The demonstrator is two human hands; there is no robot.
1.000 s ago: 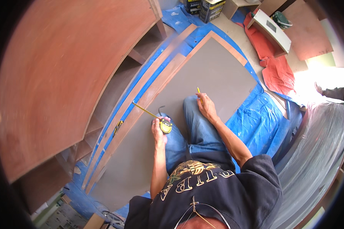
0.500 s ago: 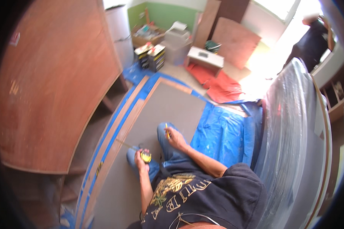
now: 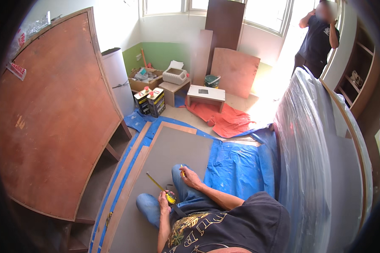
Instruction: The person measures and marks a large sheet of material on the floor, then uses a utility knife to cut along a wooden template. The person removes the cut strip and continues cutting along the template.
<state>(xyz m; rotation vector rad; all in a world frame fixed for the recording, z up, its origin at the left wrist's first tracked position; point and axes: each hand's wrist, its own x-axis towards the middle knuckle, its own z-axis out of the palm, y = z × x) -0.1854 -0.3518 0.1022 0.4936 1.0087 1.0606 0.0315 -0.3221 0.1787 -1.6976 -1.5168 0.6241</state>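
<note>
My left hand is closed round a yellow and black tape measure, near my left knee, with its yellow blade pulled out toward the upper left over a grey board. My right hand grips a thin yellow pencil at my bent right knee. I am low down on the board, which lies on blue sheeting. Light wooden strips run along its left side, with a small yellow and black item on one of them.
A large wooden cabinet stands left. Wrapped panels rise right. Behind are two metal cans, a box, a white-topped stool, red sheeting and leaning boards. A person stands by the doorway, hands raised.
The view has tilted up to take in the room and windows. My left hand has moved the tape, whose end is now off the wooden strips, over the grey board.
</note>
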